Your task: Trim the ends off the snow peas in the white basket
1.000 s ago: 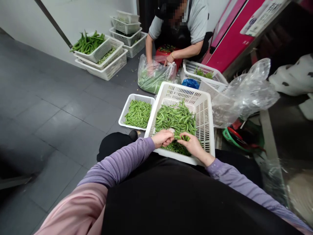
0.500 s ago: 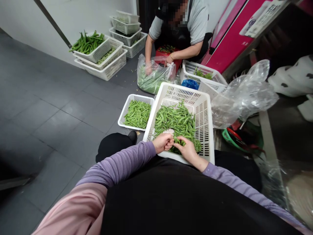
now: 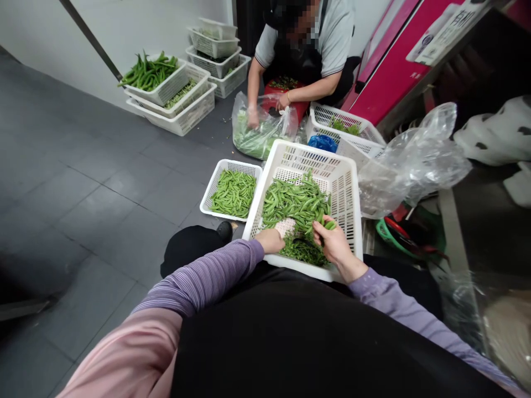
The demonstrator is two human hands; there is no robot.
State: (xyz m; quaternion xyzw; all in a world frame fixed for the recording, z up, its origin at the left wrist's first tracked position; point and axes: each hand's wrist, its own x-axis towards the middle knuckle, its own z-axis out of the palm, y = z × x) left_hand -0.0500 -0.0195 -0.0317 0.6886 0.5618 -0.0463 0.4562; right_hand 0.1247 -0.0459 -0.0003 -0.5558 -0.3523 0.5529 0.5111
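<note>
A large white basket [image 3: 352,193] stands close in front of me, with a heap of green pea pods [image 3: 294,202] inside. My right hand [image 3: 337,243] is over its near right part, fingers closed around a few pea pods, thumb to the left. My left hand [image 3: 270,241] is low at the near left side, beside a small pinkish-white dotted patch [image 3: 286,225]; its fingers are hidden from me. Between the hands lie darker green trimmings [image 3: 305,251] at the basket's near end. A smaller white basket [image 3: 203,205] of pea pods [image 3: 234,193] stands left of the large one.
Across from me a person [image 3: 307,83] reaches into a clear plastic bag [image 3: 243,135] of green pods. Stacked white baskets [image 3: 186,119] with long green peppers [image 3: 149,72] stand at far left. A crumpled plastic bag [image 3: 423,160] and green basin [image 3: 388,235] are at right.
My hands were together over the near part of the basket; now they are apart. The right moved right with pods in it, the left slightly down and left.
</note>
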